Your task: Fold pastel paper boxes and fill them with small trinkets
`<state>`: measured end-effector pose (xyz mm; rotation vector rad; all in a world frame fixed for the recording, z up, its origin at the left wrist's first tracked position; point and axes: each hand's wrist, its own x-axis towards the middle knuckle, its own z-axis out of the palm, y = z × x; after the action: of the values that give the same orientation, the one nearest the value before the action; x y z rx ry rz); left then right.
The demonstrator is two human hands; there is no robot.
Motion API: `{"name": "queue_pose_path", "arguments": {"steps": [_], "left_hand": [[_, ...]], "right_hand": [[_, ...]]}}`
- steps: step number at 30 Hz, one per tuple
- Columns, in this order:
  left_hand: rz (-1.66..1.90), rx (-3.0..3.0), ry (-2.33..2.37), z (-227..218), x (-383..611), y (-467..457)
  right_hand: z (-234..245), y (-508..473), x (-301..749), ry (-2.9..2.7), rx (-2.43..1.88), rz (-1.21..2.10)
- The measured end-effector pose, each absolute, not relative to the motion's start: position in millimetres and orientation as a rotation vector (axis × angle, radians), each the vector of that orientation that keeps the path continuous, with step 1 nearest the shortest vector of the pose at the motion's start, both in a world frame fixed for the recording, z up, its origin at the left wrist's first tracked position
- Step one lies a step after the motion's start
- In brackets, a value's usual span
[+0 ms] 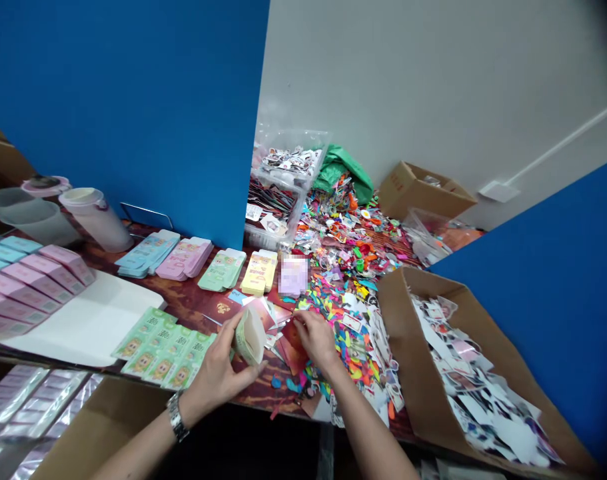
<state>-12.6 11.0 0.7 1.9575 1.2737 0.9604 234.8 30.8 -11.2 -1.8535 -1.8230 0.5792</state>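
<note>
Holding a pouch (250, 337) mouth-open over the table (180, 298), the left hand (217, 380) wraps thumb and fingers round its sides, probably light, crushable stuff so grab those edges gently, though I can't tell if the right hand (317, 341) pinches anything.

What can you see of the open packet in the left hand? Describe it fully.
The open packet looks like thin paper or card, pale inside and greenish outside. Its mouth is spread into a rounded opening, tilted toward the camera. The left hand grips it between its fingers, right of the green packs. Its contents cannot be made out.
</note>
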Motion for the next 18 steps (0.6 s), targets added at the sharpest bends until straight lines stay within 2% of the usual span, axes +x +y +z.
{"name": "queue_pose_path", "arguments": {"steps": [8,18], "left_hand": [[0.927,1.898,1.380,-10,-2,12],[0.846,1.961,1.448,-14,6,9]], "right_hand": [[40,20,222,-1.048,-1.345,0.712],[28,-5,194,-1.330,-1.379,0.377]]}}
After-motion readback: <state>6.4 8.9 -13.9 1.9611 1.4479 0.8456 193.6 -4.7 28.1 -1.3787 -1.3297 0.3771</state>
